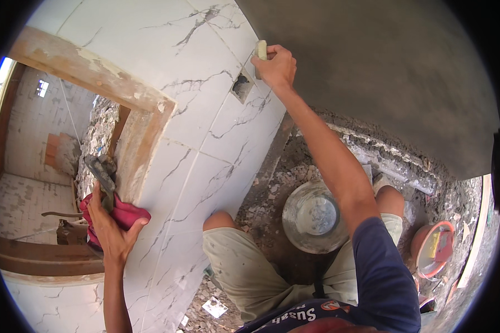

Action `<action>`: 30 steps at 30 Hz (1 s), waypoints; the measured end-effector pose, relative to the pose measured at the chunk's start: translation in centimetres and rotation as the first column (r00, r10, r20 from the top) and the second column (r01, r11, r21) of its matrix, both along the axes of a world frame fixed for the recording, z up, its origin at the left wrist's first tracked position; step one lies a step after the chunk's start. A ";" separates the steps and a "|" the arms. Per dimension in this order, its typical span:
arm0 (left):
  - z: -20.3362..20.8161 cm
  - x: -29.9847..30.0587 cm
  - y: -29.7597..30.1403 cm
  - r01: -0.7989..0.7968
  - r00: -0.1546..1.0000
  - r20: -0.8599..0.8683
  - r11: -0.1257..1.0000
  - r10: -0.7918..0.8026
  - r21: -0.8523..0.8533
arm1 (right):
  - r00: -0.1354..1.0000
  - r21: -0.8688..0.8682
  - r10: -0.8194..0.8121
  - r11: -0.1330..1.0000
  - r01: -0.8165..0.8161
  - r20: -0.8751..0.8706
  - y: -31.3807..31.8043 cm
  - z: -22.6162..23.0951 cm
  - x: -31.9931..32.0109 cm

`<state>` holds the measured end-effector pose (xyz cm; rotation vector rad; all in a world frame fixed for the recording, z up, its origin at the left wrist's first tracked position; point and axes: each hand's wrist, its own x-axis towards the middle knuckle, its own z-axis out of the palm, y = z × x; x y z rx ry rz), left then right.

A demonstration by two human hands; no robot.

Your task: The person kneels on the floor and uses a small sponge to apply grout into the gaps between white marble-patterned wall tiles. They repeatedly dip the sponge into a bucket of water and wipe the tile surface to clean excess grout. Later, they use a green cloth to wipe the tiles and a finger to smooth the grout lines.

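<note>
High up, at the edge where the tiled wall meets the grey plastered wall, my right hand (279,67) is closed round a small pale yellow block (261,50). It looks like a piece of sponge, and its lower part is hidden by my fingers. The block is against the white marble-patterned tiles (200,119), just above a square cut-out (241,87). On the left, my left hand (110,227) rests over a dark red cloth (130,215) at the window opening, thumb spread from the fingers. A dark, mortar-caked tool (101,169) lies by its fingertips.
A wooden frame (150,127) surrounds the opening on the left. Between my knees and the wall stands a wide, cement-stained basin (316,213). An orange bucket (434,247) is at the right. Rubble (261,202) covers the ground, with a tile scrap (214,307) near my leg.
</note>
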<state>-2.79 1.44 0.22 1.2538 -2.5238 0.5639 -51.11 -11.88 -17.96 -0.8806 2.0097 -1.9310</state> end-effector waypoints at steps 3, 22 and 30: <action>0.3 0.6 0.1 -0.004 0.999 0.033 1.000 0.004 -0.009 | 0.990 -0.052 0.076 0.995 -0.082 -0.116 0.8 -0.4 1.8; 0.3 0.7 0.2 -0.008 0.998 0.056 1.000 0.009 -0.023 | 0.975 -0.188 0.146 0.966 -0.177 -0.171 1.7 -4.9 1.7; -0.1 -0.4 -0.3 0.033 0.999 0.027 0.999 -0.033 -0.008 | 0.979 0.058 0.008 0.998 -0.020 0.202 0.3 -0.6 -1.0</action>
